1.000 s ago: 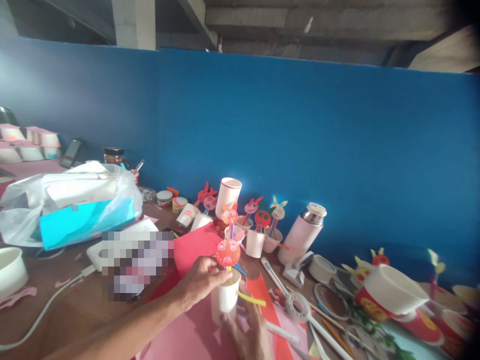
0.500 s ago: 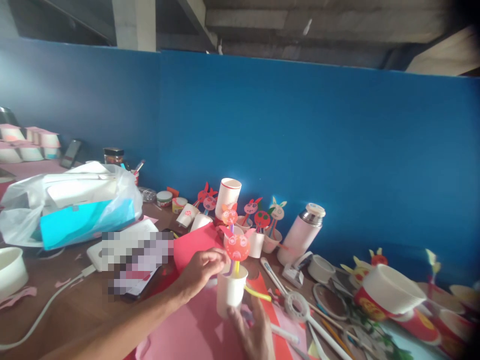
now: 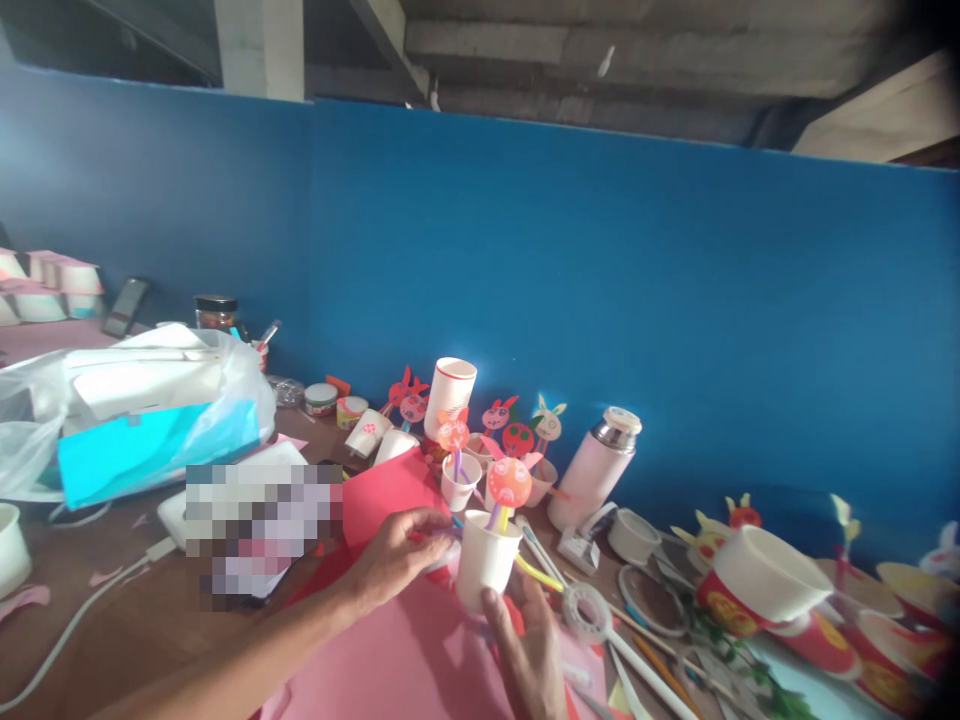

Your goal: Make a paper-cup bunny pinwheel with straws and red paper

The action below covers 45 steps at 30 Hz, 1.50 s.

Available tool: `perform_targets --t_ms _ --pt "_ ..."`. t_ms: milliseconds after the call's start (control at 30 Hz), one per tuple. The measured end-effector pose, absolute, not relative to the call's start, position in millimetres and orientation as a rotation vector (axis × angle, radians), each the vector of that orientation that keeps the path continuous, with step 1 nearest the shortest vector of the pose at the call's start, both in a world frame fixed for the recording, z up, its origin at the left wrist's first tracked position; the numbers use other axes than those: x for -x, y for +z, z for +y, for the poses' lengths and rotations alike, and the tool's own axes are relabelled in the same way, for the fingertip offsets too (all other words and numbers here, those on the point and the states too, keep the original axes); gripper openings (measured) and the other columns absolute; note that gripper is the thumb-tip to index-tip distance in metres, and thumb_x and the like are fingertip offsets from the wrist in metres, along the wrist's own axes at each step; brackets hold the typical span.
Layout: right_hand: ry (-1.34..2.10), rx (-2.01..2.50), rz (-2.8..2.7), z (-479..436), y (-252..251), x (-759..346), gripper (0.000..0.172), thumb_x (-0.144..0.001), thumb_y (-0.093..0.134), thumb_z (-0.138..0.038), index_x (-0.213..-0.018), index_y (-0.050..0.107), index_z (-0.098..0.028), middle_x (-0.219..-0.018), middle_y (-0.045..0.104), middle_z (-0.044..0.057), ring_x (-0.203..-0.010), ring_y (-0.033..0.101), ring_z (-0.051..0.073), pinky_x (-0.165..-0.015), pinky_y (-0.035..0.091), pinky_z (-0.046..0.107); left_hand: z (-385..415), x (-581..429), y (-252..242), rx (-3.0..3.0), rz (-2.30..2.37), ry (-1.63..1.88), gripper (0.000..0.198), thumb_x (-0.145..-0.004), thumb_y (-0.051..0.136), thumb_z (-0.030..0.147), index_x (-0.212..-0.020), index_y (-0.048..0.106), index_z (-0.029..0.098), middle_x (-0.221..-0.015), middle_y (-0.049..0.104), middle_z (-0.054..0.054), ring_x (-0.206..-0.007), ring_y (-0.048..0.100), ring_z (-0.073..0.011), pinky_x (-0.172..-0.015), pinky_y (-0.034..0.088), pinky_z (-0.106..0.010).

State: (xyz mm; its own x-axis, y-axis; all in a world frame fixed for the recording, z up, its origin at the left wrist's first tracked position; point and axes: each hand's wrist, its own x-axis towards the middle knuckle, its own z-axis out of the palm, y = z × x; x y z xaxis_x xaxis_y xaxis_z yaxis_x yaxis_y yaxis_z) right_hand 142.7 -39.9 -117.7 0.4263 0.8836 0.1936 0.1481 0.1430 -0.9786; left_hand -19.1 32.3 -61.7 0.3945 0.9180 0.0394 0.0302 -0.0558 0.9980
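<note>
My right hand point(image 3: 529, 640) grips a small white paper cup point(image 3: 486, 558) from below and holds it above the pink paper sheet point(image 3: 405, 660). A pink animal-face cutout point(image 3: 509, 481) on a straw sticks up out of the cup, and a yellow straw point(image 3: 538, 572) juts out at its right side. My left hand point(image 3: 397, 552) is just left of the cup, fingers pinched on a purple straw end by the cup's wall. Behind stand several more small cups with animal-face cutouts point(image 3: 517, 440) on straws.
A tall stack of paper cups point(image 3: 448, 390) and a pink thermos point(image 3: 594, 468) stand against the blue wall. Scissors point(image 3: 592, 610), pens and red-banded paper bowls point(image 3: 757, 590) lie at the right. A plastic bag with a teal box point(image 3: 142, 420) and a white cable point(image 3: 82, 610) are at the left.
The cup with the animal-face cutout has moved right and up a little, carried by my right hand. My left hand followed alongside it. The view shifted slightly to the right.
</note>
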Motion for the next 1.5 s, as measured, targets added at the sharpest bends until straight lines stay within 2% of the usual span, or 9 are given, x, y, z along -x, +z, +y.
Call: perform_targets --t_ms 100,200,333,567,833,1133,1400,1500 --pt "0.666 1.347 -1.049 -41.5 -117.7 -139.5 0.058 -0.070 0.064 -0.052 -0.113 0.060 -0.012 -0.102 0.068 0.014 -0.099 0.061 0.031 -0.079 0.052 0.038 29.4 18.3 -60.1 -1.452 0.875 0.895 0.036 -0.075 0.062 0.043 -0.093 0.066 0.013 -0.089 0.068 -0.008 -0.076 0.060 -0.0187 -0.067 0.044 -0.026" --pt "0.688 1.318 -1.078 -43.6 -115.3 -136.4 0.055 -0.072 0.062 -0.052 -0.111 0.061 -0.014 -0.102 0.069 0.012 -0.098 0.062 0.029 -0.079 0.052 0.035 30.4 18.2 -59.2 -1.454 0.879 0.885 0.037 -0.073 0.064 0.043 -0.092 0.067 0.011 -0.087 0.067 -0.008 -0.072 0.058 -0.0172 -0.065 0.042 -0.026" --pt "0.699 1.310 -1.109 -45.3 -112.0 -136.0 0.052 -0.073 0.061 -0.051 -0.111 0.060 -0.015 -0.101 0.069 0.011 -0.097 0.062 0.028 -0.079 0.052 0.034 35.1 18.5 -61.8 -1.435 0.891 0.888 0.034 -0.072 0.065 0.042 -0.082 0.067 0.009 -0.072 0.063 -0.005 -0.063 0.053 -0.0133 -0.058 0.037 -0.023" --pt "0.728 1.297 -1.145 -45.4 -112.1 -137.7 0.053 -0.075 0.061 -0.050 -0.116 0.056 -0.016 -0.106 0.067 0.011 -0.097 0.062 0.026 -0.079 0.051 0.033 39.6 20.2 -64.3 -1.380 0.842 0.879 0.034 -0.070 0.067 0.041 -0.080 0.067 0.008 -0.067 0.060 -0.003 -0.060 0.048 -0.0114 -0.059 0.035 -0.024" --pt "0.618 1.310 -1.270 -44.3 -114.6 -145.3 0.045 -0.078 0.061 -0.044 -0.114 0.057 -0.017 -0.108 0.066 0.011 -0.102 0.060 0.027 -0.084 0.049 0.034 43.6 23.9 -67.2 -1.328 0.791 0.833 0.032 -0.071 0.066 0.036 -0.086 0.068 0.008 -0.069 0.062 -0.005 -0.062 0.051 -0.0129 -0.062 0.038 -0.026" --pt "0.658 1.298 -1.326 -46.7 -112.5 -147.2 0.042 -0.079 0.061 -0.038 -0.116 0.055 -0.018 -0.106 0.067 0.009 -0.097 0.063 0.025 -0.079 0.052 0.030 44.9 27.4 -64.4 -1.207 0.690 0.761 0.017 -0.074 0.063 0.026 -0.079 0.066 0.010 -0.068 0.060 -0.003 -0.064 0.054 -0.0128 -0.062 0.043 -0.026" --pt "0.699 1.277 -1.304 -46.2 -112.4 -150.0 0.040 -0.081 0.059 -0.039 -0.115 0.054 -0.018 -0.109 0.065 0.010 -0.103 0.060 0.025 -0.085 0.050 0.034 42.7 25.8 -64.0 -1.147 0.677 0.790 0.026 -0.074 0.065 0.029 -0.095 0.064 0.013 -0.077 0.063 -0.004 -0.071 0.057 -0.0139 -0.061 0.044 -0.024" --pt "0.753 1.244 -1.241 -44.7 -112.8 -149.7 0.044 -0.081 0.057 -0.041 -0.118 0.051 -0.018 -0.112 0.063 0.011 -0.101 0.061 0.026 -0.079 0.053 0.034 43.4 23.9 -66.6 -1.128 0.766 0.836 0.026 -0.075 0.064 0.032 -0.093 0.064 0.013 -0.085 0.066 -0.007 -0.080 0.058 -0.0161 -0.062 0.045 -0.023"
